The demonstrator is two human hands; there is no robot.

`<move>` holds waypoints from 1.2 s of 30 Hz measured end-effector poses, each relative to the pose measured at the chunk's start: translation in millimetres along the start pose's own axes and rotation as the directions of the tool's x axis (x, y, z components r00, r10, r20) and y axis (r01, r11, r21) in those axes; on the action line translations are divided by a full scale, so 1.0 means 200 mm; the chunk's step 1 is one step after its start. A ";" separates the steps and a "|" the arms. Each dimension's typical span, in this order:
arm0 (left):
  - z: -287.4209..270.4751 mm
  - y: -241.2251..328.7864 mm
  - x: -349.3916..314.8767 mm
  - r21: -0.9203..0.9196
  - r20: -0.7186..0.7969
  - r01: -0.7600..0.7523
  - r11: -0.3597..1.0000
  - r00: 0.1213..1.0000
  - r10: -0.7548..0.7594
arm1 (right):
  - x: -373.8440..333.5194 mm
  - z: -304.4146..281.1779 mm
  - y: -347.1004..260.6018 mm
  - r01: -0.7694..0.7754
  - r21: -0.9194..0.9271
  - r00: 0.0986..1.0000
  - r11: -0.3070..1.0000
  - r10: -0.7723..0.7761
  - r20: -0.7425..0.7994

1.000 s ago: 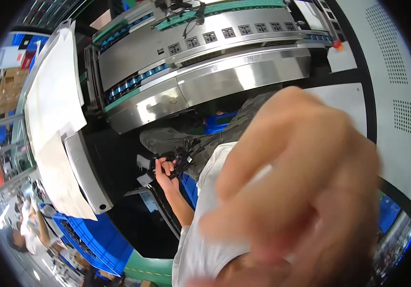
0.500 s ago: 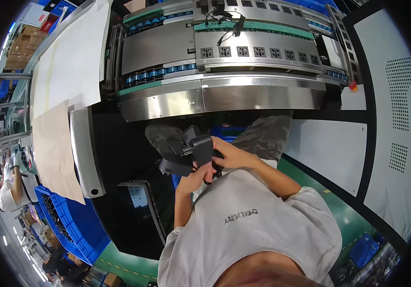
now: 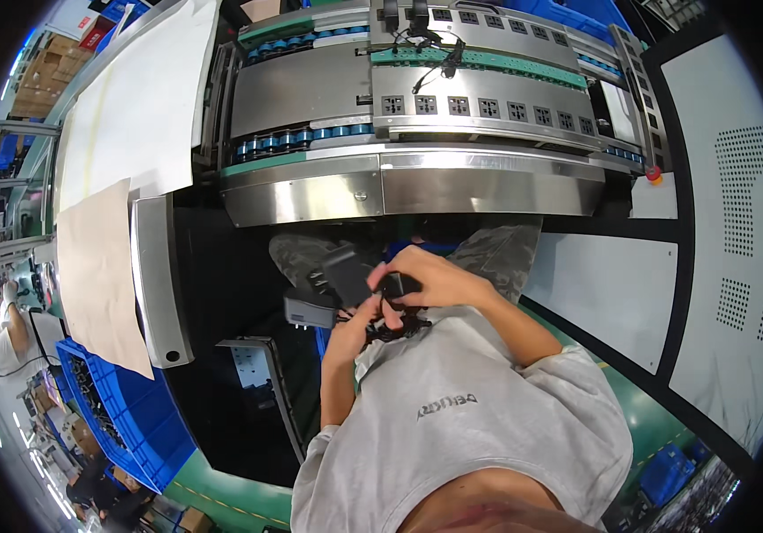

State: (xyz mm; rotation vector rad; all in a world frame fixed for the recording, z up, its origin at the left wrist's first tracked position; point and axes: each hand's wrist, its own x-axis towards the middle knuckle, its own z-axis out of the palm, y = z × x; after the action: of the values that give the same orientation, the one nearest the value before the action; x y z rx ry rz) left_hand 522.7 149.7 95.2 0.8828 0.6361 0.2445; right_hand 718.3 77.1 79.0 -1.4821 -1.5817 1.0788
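Closely together, both bare hands work just above the lap. The left hand is closed, thumb and fingers together, on thin black cables that bunch below and right of its fingertips; how firmly it pinches them, I cannot tell. The right hand curls around a small black plastic block, whose far side its fingers hide.

Just beyond the left fingertips, a black rectangular plastic adapter stands tilted and a little blurred, its long axis slanting from far left down toward the grip. Left of that same hand lies a second, dark grey boxy adapter, its long axis running roughly sideways and its metal prongs pointing toward the body.

Should the left pinch loosen, the adapters could swing or drop past the knees, since they seem to be carried by their leads. Loose loops could also knot, or prongs catch on neighbouring cables, if the hands pull apart.

Under and beyond the grip spread camouflage trousers; farther ahead runs a stainless-steel conveyor bench with a row of black square sockets.
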 end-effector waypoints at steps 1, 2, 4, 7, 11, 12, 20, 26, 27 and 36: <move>0.01 0.02 -0.01 -0.017 -0.128 -0.004 1.000 0.992 0.002 | -0.02 -0.04 -0.03 0.002 0.001 1.000 1.000 -0.002 0.004; -0.01 0.02 -0.02 -0.019 -0.130 -0.006 1.000 0.992 0.003 | -0.05 -0.10 -0.05 -0.054 0.046 0.998 0.997 0.052 0.032; -0.09 0.03 -0.03 -0.023 -0.236 -0.143 0.990 0.963 0.133 | -0.14 -0.19 -0.05 -0.114 0.086 0.992 0.990 0.109 0.061; -0.28 0.00 -0.06 -0.053 -0.315 -0.247 0.967 0.924 0.219 | -0.27 -0.30 -0.05 -0.100 0.511 0.987 0.854 0.018 0.162; -0.53 -0.13 0.00 -0.349 -0.297 -0.425 0.836 0.896 0.331 | -0.28 -0.45 -0.14 0.434 0.797 0.856 0.420 0.083 -0.510; -0.58 -0.17 0.02 -0.470 -0.286 -0.473 0.745 0.880 0.379 | -0.28 -0.49 -0.20 0.476 0.785 0.802 0.396 0.170 -0.572; -0.56 -0.26 0.16 -0.397 -0.604 -0.473 0.786 0.780 0.164 | -0.03 -0.79 -0.25 0.536 0.416 0.515 0.734 0.105 -0.850; -0.77 -0.46 0.25 0.135 -0.601 -0.287 0.948 0.737 0.309 | 0.45 -0.94 0.29 -0.058 0.046 0.549 0.997 0.070 -0.833; -0.83 -0.51 0.26 0.265 -0.591 -0.232 0.936 0.728 0.347 | 0.52 -0.95 0.33 -0.052 0.044 0.560 0.998 0.066 -0.826; -0.84 -0.62 0.27 0.738 -0.570 0.183 0.649 0.684 0.455 | 0.83 -0.96 0.46 -0.422 -0.328 0.808 0.845 0.187 -0.558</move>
State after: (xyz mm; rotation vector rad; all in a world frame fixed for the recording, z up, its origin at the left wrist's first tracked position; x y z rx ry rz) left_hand 456.0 205.0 -102.6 1.7022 1.4950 0.5180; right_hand 914.1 262.8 65.7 -2.1846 -1.2591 0.4165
